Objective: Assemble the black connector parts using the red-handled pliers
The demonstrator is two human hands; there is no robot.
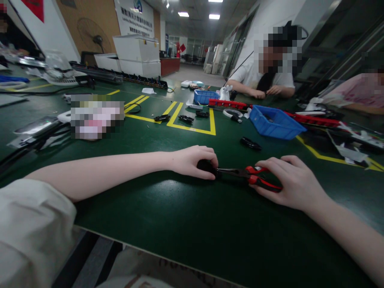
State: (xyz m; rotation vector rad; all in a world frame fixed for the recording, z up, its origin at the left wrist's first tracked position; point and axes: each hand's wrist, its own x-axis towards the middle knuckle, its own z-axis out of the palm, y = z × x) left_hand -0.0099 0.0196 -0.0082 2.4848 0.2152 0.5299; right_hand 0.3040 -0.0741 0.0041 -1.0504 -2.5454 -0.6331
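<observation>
Low over the green table (180, 204), my left hand (196, 162) is closed around a black part (207, 166), much of which its fingers hide. My right hand (288, 180) grips the red and black handles of long-nose pliers (249, 174). The pliers point left, and their tips meet the black part at my left fingertips. Beyond my hands lies a black piece (251, 143). Farther back, more small black pieces (186, 119) rest in and beside a yellow tape outline (192, 129).
A blue bin (276, 122) stands at the back right, with a smaller blue tray (206, 97) behind red strips (228, 104). Cables and a flat device (37, 125) lie at the left. A person (264, 80) sits across the table, another at far right.
</observation>
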